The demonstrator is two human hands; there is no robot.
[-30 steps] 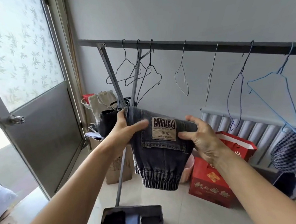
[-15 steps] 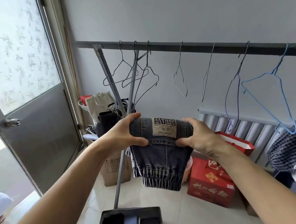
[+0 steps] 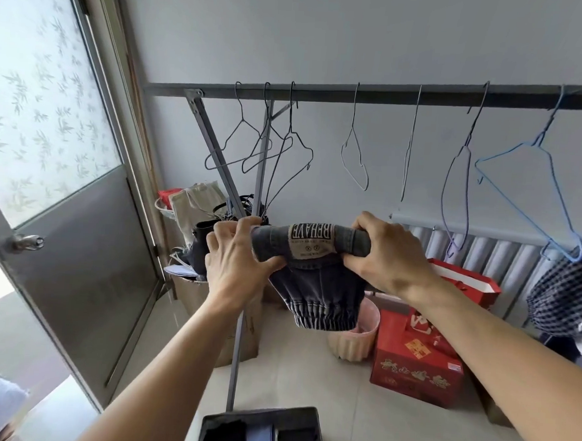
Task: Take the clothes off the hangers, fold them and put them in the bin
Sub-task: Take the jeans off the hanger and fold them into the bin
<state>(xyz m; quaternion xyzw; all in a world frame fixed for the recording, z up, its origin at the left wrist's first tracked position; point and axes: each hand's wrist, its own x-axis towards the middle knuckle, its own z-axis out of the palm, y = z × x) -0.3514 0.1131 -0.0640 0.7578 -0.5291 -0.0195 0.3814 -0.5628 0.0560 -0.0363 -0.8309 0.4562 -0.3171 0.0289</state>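
Dark blue jeans with a "BEHAVE" patch are folded into a thick bundle at chest height, the elastic cuffs hanging below. My left hand grips the bundle's left end and my right hand grips its right end, fingers curled over the rolled waistband. Several bare wire hangers hang on the grey rail. A blue hanger at the right carries a checked garment. The dark bin stands on the floor below, with folded dark and blue clothes inside.
A metal door with frosted glass stands open at the left. Red gift boxes, a red bag, a pink basket, a cardboard box and bags stand on the floor under the rail. A ribbed radiator lines the wall.
Both hands have rolled the jeans' waistband over and downward, making the bundle shorter and thicker; the patch now faces up along the top edge. The view shifted slightly left.
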